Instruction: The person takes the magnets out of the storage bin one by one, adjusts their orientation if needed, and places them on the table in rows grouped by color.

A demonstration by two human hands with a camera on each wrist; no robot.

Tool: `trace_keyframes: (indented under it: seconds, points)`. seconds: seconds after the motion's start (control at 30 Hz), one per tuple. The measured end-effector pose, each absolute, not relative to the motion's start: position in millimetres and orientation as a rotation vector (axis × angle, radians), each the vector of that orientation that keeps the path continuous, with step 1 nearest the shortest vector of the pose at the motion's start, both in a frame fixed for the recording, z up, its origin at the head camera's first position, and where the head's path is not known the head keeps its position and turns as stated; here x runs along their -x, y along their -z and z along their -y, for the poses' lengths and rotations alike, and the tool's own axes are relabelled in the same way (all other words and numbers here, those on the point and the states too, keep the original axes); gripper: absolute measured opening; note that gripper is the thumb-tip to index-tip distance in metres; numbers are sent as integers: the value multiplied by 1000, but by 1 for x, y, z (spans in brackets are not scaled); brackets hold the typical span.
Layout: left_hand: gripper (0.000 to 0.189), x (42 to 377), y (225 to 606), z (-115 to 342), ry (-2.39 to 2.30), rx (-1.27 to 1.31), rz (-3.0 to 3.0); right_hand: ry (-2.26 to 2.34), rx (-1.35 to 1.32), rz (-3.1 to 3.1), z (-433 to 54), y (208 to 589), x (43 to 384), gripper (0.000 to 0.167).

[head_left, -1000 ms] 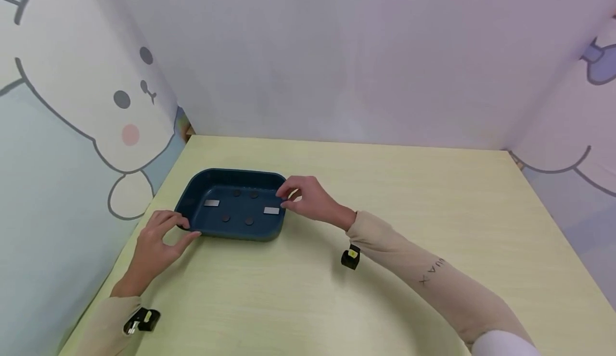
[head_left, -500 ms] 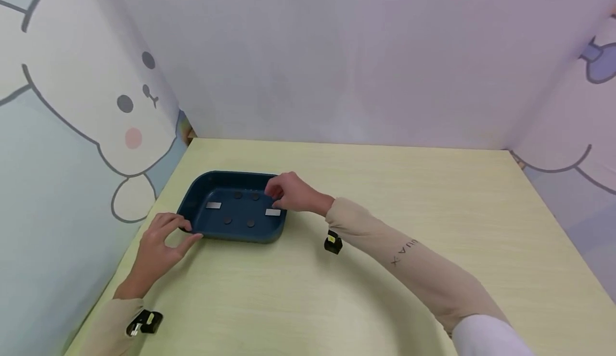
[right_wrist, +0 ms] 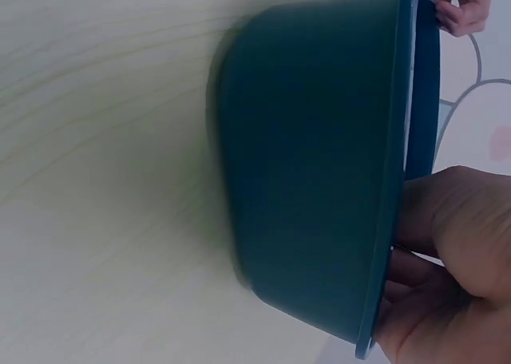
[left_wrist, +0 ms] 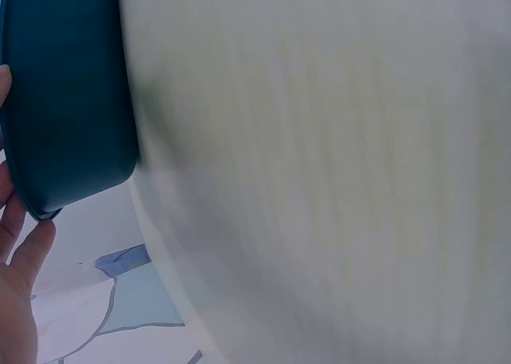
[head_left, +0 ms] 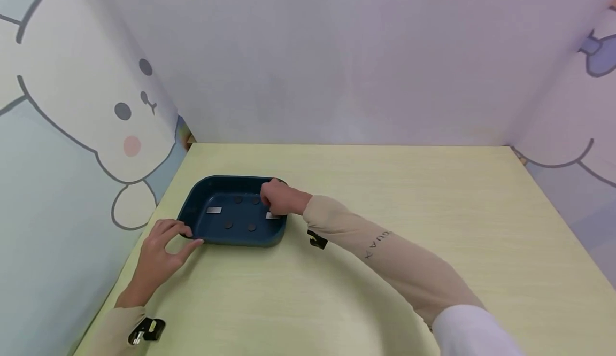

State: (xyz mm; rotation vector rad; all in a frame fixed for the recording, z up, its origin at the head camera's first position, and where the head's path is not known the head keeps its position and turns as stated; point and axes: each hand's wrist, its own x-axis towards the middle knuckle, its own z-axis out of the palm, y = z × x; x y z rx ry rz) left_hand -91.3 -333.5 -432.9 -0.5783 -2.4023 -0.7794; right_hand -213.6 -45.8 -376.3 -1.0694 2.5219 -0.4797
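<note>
A dark blue plastic tub point(head_left: 236, 239) with rounded corners stands at the left of the table, its deep wall point(right_wrist: 311, 164) filling the right wrist view. My left hand point(head_left: 161, 257) grips its front-left corner, fingers over the rim and thumb at the front wall. My right hand point(head_left: 281, 198) reaches over the right end, fingers bent down into the tub. Its fingertips are hidden, so I cannot tell whether they hold anything. Beneath them a silvery rectangular piece point(head_left: 271, 216) is partly covered. A second such rectangle point(head_left: 214, 210) and several small dark discs point(head_left: 228, 225) lie on the tub's floor.
The pale yellow table point(head_left: 385, 195) meets a plain light wall point(head_left: 337, 62) at the back. Side panels carry cartoon animals, the left one point(head_left: 86, 89) close beside my left arm. Black wrist cameras point(head_left: 151, 329) sit on both forearms.
My right hand has moved left and inward from the tub's right rim, its fingers now bent down over the right rectangle. My left hand keeps its hold on the corner.
</note>
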Motion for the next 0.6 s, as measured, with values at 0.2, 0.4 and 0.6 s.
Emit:
trace_keyframes:
  seconds: [0.2,0.4,0.6]
  points:
    - [32,93,434,333,785,585,2395,283,968,-2532,55,378,213,7]
    - [32,94,433,334,782,584,2406,197,936,-2556,62,384,212,29]
    - [32,94,432,332,779,587,2395,185,908,-2556,67,388,214,32]
